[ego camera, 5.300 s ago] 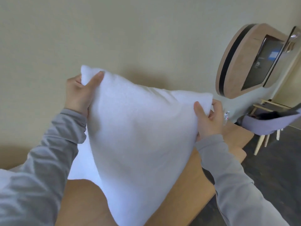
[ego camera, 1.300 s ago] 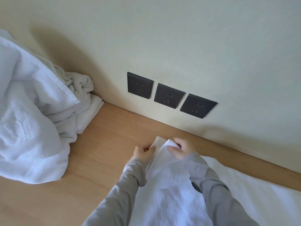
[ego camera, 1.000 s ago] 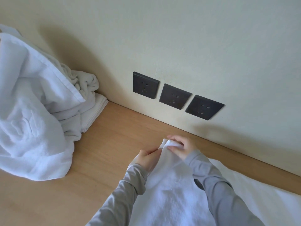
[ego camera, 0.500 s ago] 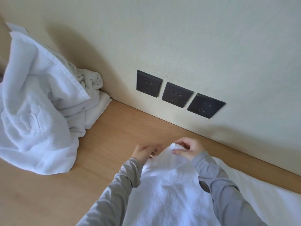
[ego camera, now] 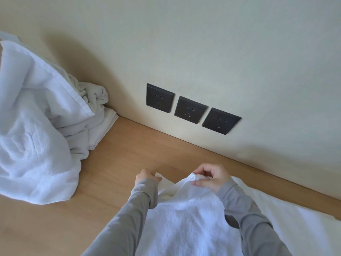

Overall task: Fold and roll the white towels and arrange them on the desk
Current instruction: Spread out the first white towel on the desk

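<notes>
Bench [ego camera: 129, 154], wooden, spanning the lower frame, carrying all linen. Towel heap [ego camera: 36, 126], left side, waiting unfolded. White towel [ego camera: 184, 218], lower centre, lying flat for folding. Right hand [ego camera: 212, 177] pinching its raised far edge. Left hand [ego camera: 146, 177] gripping the neighbouring corner, apparently squaring them.

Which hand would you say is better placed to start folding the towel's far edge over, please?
Probably the right hand: it pinches the towel edge already lifted off the desk, while the left hand holds its corner low.
</notes>
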Demonstrator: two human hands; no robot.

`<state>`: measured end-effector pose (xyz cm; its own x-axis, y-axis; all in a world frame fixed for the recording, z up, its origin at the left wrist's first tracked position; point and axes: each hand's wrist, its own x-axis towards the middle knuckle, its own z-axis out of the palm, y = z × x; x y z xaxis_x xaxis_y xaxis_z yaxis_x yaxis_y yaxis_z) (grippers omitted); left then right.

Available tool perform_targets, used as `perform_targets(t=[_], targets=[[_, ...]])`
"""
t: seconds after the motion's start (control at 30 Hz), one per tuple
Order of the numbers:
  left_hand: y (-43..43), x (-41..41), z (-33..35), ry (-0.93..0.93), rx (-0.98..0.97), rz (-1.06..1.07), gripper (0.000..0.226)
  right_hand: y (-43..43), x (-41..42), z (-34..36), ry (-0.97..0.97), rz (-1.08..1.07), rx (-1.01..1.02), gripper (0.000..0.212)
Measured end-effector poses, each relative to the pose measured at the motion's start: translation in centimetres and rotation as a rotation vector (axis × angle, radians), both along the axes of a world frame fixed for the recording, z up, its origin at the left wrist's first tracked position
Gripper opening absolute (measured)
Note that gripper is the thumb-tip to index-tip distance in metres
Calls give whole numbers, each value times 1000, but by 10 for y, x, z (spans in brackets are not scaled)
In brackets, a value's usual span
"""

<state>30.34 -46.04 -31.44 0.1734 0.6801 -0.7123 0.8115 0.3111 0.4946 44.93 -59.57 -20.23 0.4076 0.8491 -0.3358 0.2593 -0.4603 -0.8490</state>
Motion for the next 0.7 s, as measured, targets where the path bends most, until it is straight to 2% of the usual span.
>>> perform_targets(t=[0.13,0.2,0.27,0.3,0.37,0.43,0.5,0.7], targets=[[-4,-5,33,-408,-81,208,23,-14,-6,30,30,45,-65,26],[-7,-4,60,-554,-124,223,25,-30,-8,60,117,213,-56,29],[-15,-2,88,-656,-154,200,21,-42,-13,91,204,345,5,21],[-21,0,100,-713,-175,181,16,-44,-15,99,202,346,37,21],[-38,2,120,-819,-217,100,5,-36,-18,101,82,194,79,19],[-53,2,134,-883,-245,15,10,-24,-20,92,-7,11,88,23],[-59,-1,138,-889,-253,-7,13,-17,-23,85,-41,-61,94,27],[-63,-15,133,-926,-307,55,16,-23,-29,75,-37,26,64,27]])
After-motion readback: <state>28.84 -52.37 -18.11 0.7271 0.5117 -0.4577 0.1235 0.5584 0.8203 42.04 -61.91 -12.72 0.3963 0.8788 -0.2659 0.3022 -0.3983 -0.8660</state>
